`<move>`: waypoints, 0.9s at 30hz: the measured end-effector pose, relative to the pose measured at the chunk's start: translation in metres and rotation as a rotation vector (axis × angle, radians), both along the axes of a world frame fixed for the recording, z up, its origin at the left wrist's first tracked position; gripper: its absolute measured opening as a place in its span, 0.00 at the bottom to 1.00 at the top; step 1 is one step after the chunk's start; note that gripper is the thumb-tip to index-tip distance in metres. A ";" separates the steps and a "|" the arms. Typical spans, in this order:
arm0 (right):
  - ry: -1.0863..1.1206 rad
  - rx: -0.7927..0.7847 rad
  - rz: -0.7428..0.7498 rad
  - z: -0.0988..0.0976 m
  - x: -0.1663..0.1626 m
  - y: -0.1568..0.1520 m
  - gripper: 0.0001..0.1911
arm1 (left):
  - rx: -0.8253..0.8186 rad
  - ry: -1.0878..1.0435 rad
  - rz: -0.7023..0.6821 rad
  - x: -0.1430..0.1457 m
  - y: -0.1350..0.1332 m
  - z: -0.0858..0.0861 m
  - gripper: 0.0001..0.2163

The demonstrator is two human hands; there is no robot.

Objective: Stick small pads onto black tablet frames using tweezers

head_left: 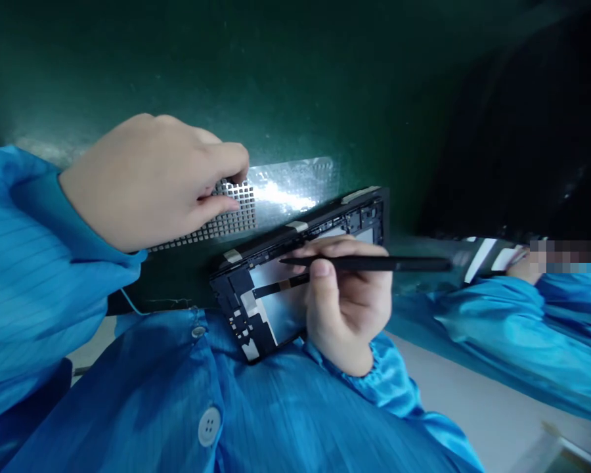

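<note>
Presently, the right hand (349, 302) pinches a slim black pointed tool (389, 263) over an opened black rectangular electronic device (283, 314), partly blocking it, at the green tabletop (226, 79)'s near edge. The left hand (152, 177), thumb and forefinger tips apart, partly covers glossy clear film (290, 187) bearing small dark squares (231, 220). Rightward lies a co-worker's blue sleeve (492, 315).

We see our blue, faintly striped left sleeve (34, 263), a black tool (398, 263), a deep green table (285, 85) — and dark, gridded squares (221, 213).
</note>
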State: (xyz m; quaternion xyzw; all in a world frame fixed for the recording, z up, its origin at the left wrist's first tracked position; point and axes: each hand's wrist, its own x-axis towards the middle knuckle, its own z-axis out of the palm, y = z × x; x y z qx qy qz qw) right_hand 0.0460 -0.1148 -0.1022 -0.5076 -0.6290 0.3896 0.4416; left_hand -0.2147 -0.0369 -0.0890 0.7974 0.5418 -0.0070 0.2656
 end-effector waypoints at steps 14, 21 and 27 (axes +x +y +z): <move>-0.235 0.073 0.318 0.023 0.004 0.036 0.15 | 0.013 -0.004 0.010 0.000 0.000 0.002 0.15; -0.152 -0.188 0.612 0.009 -0.013 0.131 0.14 | 0.015 0.019 -0.025 0.001 0.000 0.001 0.10; -0.198 -0.200 0.654 0.012 -0.018 0.136 0.19 | 0.014 0.090 -0.037 0.001 0.001 0.001 0.09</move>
